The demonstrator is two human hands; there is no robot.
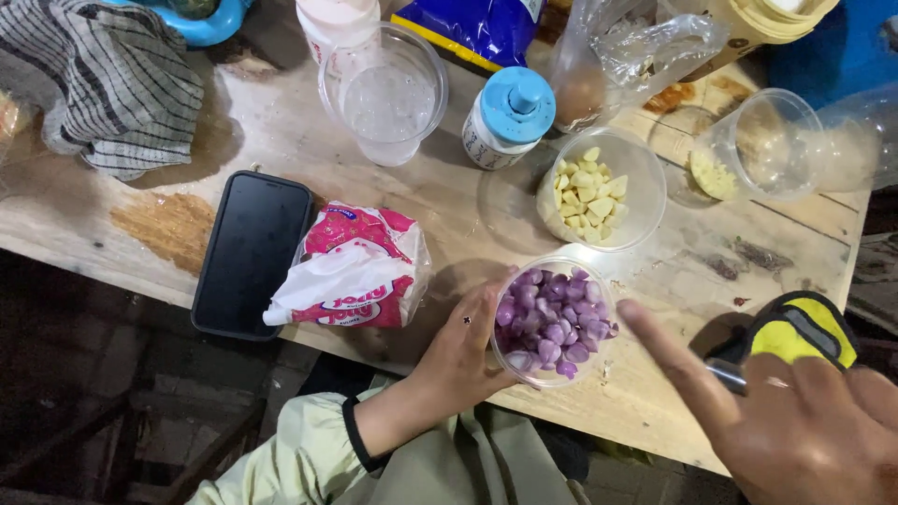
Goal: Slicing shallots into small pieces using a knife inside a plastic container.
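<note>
My left hand [463, 351] grips the side of a clear plastic cup [554, 319] filled with peeled purple shallots at the table's near edge. My right hand [795, 421] is at the lower right, blurred, with its index finger stretched out toward that cup and its tip just beside the rim. A yellow and black tool [804, 327] with a short metal part shows behind the hand, which seems to hold it against the palm. Just beyond stands a second clear cup [603, 192] holding peeled pale garlic cloves.
On the wooden table [440, 201] are a black phone [251, 252], a pink tissue pack [360, 266], an empty clear cup [388, 98], a blue-capped bottle [510, 117], a tipped cup [758, 145], plastic bags and a striped cloth [103, 79].
</note>
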